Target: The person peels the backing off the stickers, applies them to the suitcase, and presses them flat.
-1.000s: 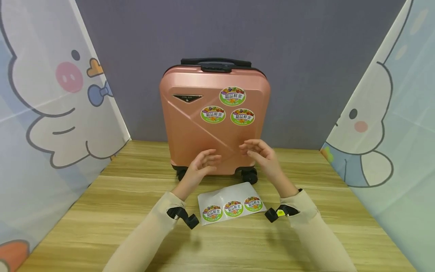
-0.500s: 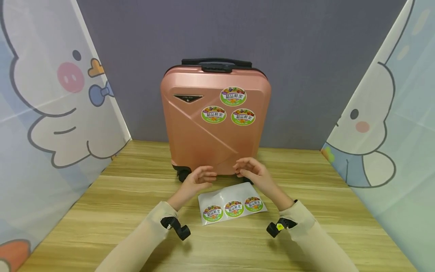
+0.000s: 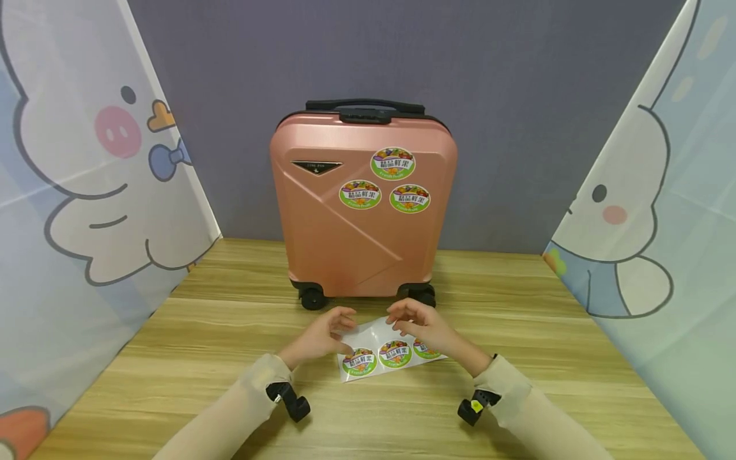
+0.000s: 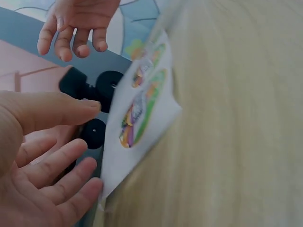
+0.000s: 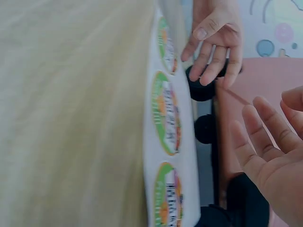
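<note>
A white sheet [image 3: 368, 337] bearing three oval fruit stickers [image 3: 395, 354] lies on the wooden table. My left hand [image 3: 321, 335] hovers by the sheet's left edge, thumb and fingers spread apart, holding nothing. Over the sheet's upper right part is my right hand [image 3: 422, 326], its fingers loosely bent and nothing between them; it covers part of the rightmost sticker. In the left wrist view, the left fingers [image 4: 71, 184] reach close to the sheet's corner. Behind the sheet stands a pink suitcase [image 3: 345, 249], with three matching stickers [image 3: 393, 164] on its front.
The suitcase rests upright on black wheels [image 3: 313, 298], a black handle [image 3: 365, 103] on top. A grey panel [image 3: 517, 128] rises behind it. Cartoon-printed cloths [image 3: 115, 191] flank the wooden table [image 3: 218, 332] on both sides.
Both hands have come down and back from in front of the suitcase to the sticker sheet. The suitcase and the sheet have stayed in place.
</note>
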Available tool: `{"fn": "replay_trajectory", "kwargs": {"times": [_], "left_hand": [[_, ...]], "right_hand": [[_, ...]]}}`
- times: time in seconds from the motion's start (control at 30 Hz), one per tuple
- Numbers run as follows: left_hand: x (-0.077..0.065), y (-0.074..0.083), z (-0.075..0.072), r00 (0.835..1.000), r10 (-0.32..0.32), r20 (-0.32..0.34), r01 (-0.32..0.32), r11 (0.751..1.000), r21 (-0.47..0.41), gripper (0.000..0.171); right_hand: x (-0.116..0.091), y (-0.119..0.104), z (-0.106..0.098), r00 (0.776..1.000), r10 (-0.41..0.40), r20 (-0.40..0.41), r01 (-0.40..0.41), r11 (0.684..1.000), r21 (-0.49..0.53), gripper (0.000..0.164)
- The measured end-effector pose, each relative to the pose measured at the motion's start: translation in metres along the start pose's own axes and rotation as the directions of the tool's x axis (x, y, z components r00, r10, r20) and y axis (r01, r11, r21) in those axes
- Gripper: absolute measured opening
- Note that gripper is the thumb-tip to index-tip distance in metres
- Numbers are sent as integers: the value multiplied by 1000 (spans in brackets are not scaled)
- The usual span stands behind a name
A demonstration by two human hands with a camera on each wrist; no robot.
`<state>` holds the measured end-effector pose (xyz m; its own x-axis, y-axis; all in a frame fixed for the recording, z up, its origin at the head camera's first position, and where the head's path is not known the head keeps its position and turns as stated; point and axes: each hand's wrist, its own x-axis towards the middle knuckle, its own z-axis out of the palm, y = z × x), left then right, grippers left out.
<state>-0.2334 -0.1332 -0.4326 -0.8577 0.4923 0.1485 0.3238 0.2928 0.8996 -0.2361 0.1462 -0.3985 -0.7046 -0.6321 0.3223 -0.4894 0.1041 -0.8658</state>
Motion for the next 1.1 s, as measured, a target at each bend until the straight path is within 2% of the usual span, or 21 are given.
{"fn": "replay_trajectory", "kwargs": {"times": [0.23, 0.47, 0.77, 0.9, 1.1], "left_hand": [[-5, -1, 8, 998, -23, 64, 12, 986, 169, 79], [-6, 1, 14, 993, -9, 114, -25, 957, 290, 84], [-3, 1, 14, 997, -25, 79, -1, 951, 311, 79], [-2, 0, 15, 998, -21, 64, 2, 958, 287, 77], [-1, -1, 17, 1000, -9, 20, 4, 967, 255, 64]], "right_hand": [[-6, 8, 7, 996, 6, 87, -2, 999, -46, 25], [-8, 14, 11, 991, -26, 133, 50, 982, -182, 21], [-9, 11, 15, 987, 6, 162, 32, 972, -232, 21], [-8, 9, 16, 986, 13, 169, 33, 963, -269, 21], [-5, 6, 19, 986, -5, 167, 57, 949, -309, 20]]}}
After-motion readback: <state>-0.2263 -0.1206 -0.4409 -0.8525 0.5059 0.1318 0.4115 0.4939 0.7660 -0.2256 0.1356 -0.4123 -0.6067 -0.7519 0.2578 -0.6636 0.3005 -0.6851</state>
